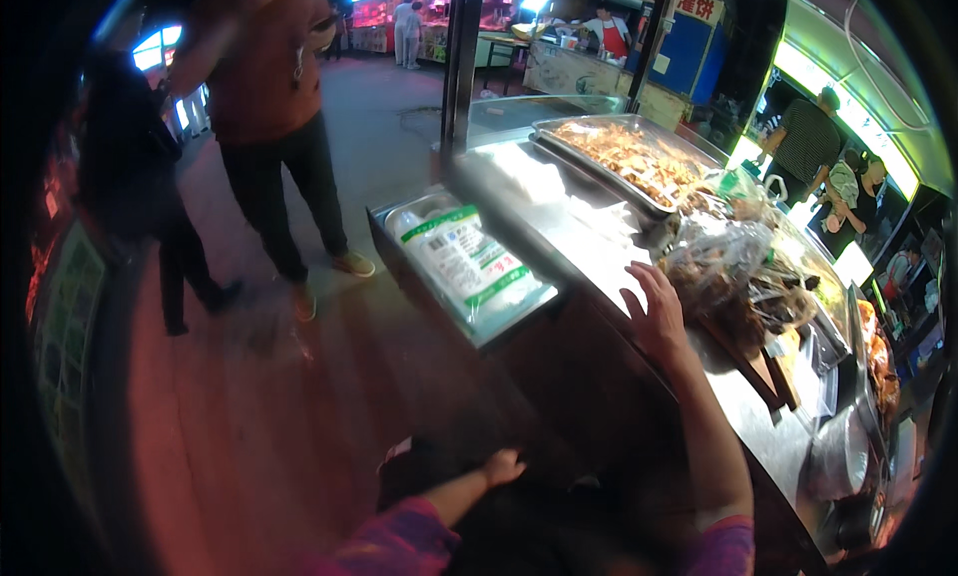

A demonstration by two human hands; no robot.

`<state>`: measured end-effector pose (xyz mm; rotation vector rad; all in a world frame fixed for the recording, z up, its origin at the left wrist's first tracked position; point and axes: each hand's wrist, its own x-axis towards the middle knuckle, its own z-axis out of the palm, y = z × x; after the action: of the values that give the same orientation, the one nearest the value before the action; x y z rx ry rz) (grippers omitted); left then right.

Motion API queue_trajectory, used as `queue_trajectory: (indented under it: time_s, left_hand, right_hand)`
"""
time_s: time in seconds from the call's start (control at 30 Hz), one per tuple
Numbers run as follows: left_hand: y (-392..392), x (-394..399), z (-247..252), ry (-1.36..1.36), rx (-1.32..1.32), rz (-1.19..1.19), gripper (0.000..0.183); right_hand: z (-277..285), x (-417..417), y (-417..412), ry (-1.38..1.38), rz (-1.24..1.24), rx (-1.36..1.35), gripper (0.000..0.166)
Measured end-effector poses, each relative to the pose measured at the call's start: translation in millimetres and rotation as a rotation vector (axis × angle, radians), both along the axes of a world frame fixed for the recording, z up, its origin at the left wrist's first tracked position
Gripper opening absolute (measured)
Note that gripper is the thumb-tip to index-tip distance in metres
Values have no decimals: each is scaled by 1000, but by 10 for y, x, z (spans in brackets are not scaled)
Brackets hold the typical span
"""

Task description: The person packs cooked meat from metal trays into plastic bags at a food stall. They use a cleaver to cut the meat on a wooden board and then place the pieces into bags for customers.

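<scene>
My right hand is over the edge of a brightly lit metal counter, fingers apart and holding nothing. Just beyond its fingertips lie white sheets or bags, washed out by the glare. To the right of this hand, clear plastic bags cover a heap of dark brown food. Lower down, my left hand hangs in front of my dark clothing with its fingers curled. The shadow there hides whether anything is in it.
A metal drawer juts out left of the counter with a printed plastic package in it. Behind are a tray of cooked food and a dark post. Two people stand at left, one in an orange top.
</scene>
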<state>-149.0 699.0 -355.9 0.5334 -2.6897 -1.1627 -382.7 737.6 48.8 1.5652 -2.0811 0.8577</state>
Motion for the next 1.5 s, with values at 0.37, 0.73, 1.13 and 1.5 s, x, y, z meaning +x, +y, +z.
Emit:
queue_trajectory:
  time_s: [0.37,0.73,1.13,1.5]
  left_hand:
    - [-658,307,-220,-681,486,-135,43]
    - [-889,-630,343,-437,571,-108,44]
    - [-5,-861,2298,304,1488,-308,53]
    - [347,-607,2955,504,1457,26,44]
  right_hand:
    - [-148,-1307,-1293,-222,29,565,50]
    - [-268,-1149,-1352,87,-65,247,16]
    - [95,-12,-94,-536,78,3,23]
    - [-156,974,918,-318,47,-190,24]
